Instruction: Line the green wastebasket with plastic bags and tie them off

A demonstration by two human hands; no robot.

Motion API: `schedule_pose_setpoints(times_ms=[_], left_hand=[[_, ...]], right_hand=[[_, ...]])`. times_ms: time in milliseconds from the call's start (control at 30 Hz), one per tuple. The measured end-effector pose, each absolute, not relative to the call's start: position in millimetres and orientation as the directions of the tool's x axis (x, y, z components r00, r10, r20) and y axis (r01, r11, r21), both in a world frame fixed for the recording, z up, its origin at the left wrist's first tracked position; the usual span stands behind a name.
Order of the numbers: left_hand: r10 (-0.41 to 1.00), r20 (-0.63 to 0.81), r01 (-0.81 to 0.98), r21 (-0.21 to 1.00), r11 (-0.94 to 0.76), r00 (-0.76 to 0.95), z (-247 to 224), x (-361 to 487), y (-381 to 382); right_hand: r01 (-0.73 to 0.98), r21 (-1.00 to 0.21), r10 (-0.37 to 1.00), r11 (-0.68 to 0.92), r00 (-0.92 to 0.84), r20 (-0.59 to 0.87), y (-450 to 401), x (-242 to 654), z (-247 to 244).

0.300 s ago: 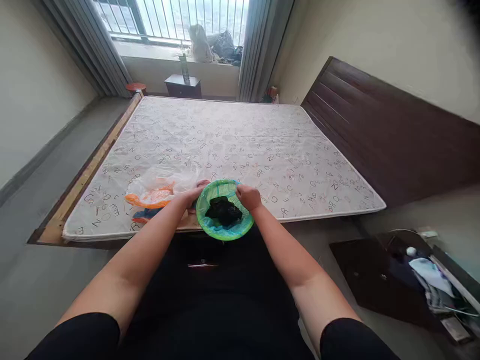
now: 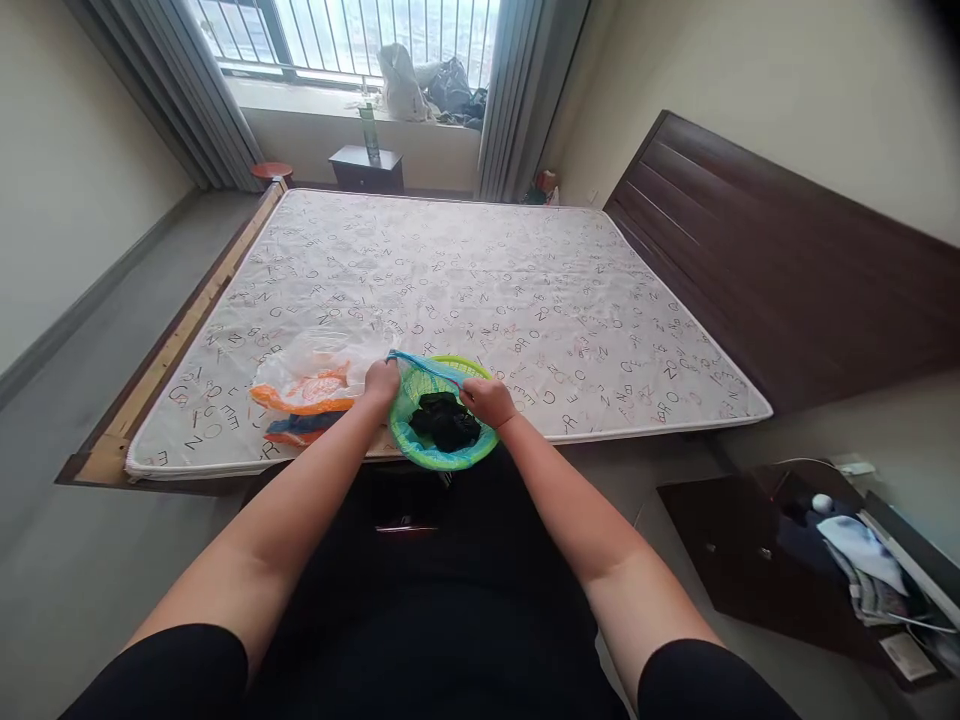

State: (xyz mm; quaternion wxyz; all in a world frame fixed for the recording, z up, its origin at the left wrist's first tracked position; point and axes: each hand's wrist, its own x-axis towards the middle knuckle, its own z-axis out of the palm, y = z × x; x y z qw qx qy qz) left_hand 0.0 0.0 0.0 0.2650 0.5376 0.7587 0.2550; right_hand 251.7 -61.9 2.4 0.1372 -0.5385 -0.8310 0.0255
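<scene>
A green basket [image 2: 463, 362] lined with a thin blue plastic bag [image 2: 424, 366] stands in front of my body at the mattress edge. Black crumpled material [image 2: 445, 421] lies inside it. My left hand [image 2: 382, 384] is closed on the bag's edge at the upper left of the rim. My right hand [image 2: 489, 400] is closed on the same edge at the upper right. Between my hands the bag's edge is stretched taut above the far rim, and green rim shows bare behind it. What supports the basket from below is hidden.
On the mattress [image 2: 420, 260], left of the basket, lie a clear and orange plastic bag [image 2: 322, 385] and a folded dark blue and orange item [image 2: 300, 428]. A dark headboard [image 2: 780, 260] rises at right. A dark cabinet [image 2: 750, 560] with clutter stands at lower right.
Both hands have pulled the blue bag's edge up off the basket's far rim. My left hand has shifted slightly left, and my right hand slightly left and down.
</scene>
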Motion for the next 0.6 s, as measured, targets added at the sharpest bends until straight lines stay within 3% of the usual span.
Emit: schedule_pose_setpoints(times_ms=[200,367,433,500,600], left_hand=[[0.979,-0.013,0.748,0.643,0.164,-0.204,3,-22,-28],[0.987,-0.003,0.691,0.713,0.116,-0.163,-3,-47,-65],[0.965,-0.061,0.548,0.813,0.197,-0.256,-7,-49,-78],[0.906,-0.24,0.251,0.907,0.337,-0.349,-11,-47,-91],[0.809,-0.491,-0.142,0.871,0.471,-0.324,-11,-43,-109]], right_hand=[[0.892,-0.434,0.955,0.127,0.008,0.296,-68,280,0],[0.775,-0.629,0.94,0.06,0.169,0.298,-90,315,-5],[0.681,-0.732,0.94,0.018,0.239,0.245,-102,319,-8],[0.528,-0.847,0.929,-0.062,0.34,0.144,-114,317,-10],[0.234,-0.959,0.898,-0.158,0.437,-0.041,-128,311,-11]])
